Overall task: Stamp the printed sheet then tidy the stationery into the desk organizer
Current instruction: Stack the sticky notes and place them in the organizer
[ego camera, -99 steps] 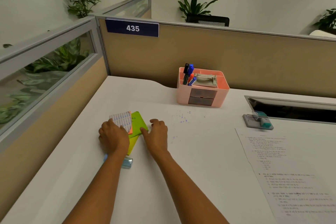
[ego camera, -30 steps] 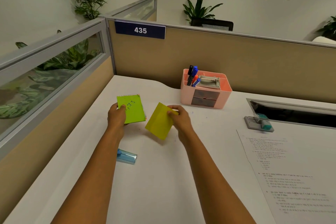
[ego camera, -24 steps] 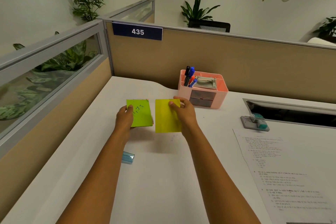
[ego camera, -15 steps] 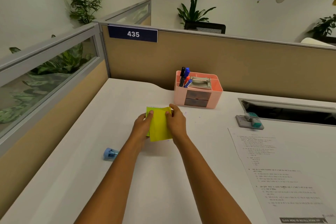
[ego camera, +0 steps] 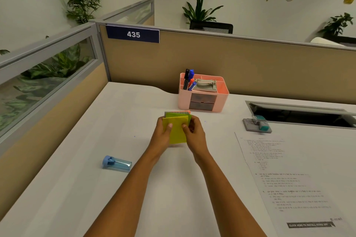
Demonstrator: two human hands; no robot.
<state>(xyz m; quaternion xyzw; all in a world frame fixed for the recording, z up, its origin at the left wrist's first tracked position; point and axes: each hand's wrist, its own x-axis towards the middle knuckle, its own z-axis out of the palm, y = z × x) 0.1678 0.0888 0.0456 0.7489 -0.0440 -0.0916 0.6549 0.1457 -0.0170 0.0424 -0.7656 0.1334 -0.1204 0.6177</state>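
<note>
- Fingers (ego camera: 170, 126) of L hand (ego camera: 161, 136) pinch L edge of sticky-note stack (ego camera: 176, 132): thumb on the front sheet, other fingers hidden behind.
- R hand (ego camera: 195, 136) grips R edge of the same stack, thumb on front, remaining fingers curled round the back.
- Stack is held between both hands above the desk (ego camera: 77, 188), face tilted toward camera. Yellow note in front, green behind it, orange + greyish edges peek out at top.
- Stack is just in front of the pink desk organizer (ego camera: 183, 102), apart from it.
- Organizer stands at back of desk near the partition. Pens (ego camera: 189, 81) upright in L compartment, grey metal tool (ego camera: 205, 85) lying in top R compartment, 2 drawers in front pushed in.
- Printed sheet (ego camera: 289, 179) lies flat on desk to the R, well apart from both hands.
- Stamp pad (ego camera: 257, 125), grey w/ a teal piece on it, sits near the sheet's top edge.
- Blue translucent item (ego camera: 116, 163) lies on its side L of the L forearm; can't tell what it is.
</note>
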